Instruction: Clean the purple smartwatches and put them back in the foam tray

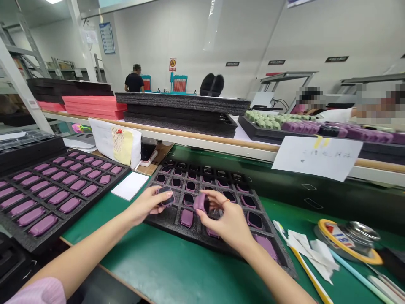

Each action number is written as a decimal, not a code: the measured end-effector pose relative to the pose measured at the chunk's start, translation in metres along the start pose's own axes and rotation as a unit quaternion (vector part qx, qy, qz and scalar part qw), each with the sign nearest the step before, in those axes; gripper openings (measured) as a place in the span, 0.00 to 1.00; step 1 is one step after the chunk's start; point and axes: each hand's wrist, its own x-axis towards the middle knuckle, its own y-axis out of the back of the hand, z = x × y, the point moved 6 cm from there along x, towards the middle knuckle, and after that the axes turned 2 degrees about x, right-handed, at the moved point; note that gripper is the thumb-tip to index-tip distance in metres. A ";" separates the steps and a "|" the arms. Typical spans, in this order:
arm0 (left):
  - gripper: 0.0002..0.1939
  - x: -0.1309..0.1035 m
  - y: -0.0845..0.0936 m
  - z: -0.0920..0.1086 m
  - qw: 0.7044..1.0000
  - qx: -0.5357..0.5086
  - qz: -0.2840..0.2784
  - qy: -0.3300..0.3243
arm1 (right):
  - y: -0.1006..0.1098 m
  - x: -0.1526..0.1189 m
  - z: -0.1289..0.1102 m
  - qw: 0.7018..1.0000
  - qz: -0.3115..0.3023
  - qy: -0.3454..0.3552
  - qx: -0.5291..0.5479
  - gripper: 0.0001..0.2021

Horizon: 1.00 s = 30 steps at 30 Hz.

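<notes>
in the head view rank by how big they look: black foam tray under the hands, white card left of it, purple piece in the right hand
1. Black foam tray
2. White card
3. Purple piece, in the right hand, which partly hides it, so its full size is unsure.

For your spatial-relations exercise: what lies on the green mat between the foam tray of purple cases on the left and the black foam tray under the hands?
In the head view, a white card lies flat on the green mat between the left tray and the middle tray.

No legible text; white paper sheet bears faint handwriting, wall signs unreadable.
</notes>
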 end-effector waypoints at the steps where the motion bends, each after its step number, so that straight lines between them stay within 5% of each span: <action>1: 0.20 -0.002 -0.015 -0.001 0.998 -0.048 -0.019 0.020 | 0.009 -0.010 0.003 1.000 0.014 0.000 0.013 0.22; 7: 0.12 0.002 -0.096 -0.008 0.956 -0.254 -0.079 0.126 | 0.035 -0.052 0.015 0.992 0.107 0.033 0.050 0.22; 12: 0.25 0.000 -0.133 -0.014 0.928 -0.299 -0.149 0.164 | 0.029 -0.061 -0.003 0.987 0.071 0.131 -0.061 0.25; 17: 0.33 -0.010 -0.140 -0.023 0.927 -0.289 -0.198 0.137 | 0.013 -0.061 0.001 0.994 -0.029 0.084 -0.057 0.27; 24: 0.32 -0.028 -0.143 -0.016 0.887 -0.322 -0.300 0.138 | 0.006 -0.068 0.000 0.998 -0.010 0.051 0.036 0.39; 30: 0.35 -0.028 -0.136 -0.015 0.913 -0.310 -0.243 0.108 | 0.009 -0.071 -0.011 0.993 0.036 0.072 0.092 0.40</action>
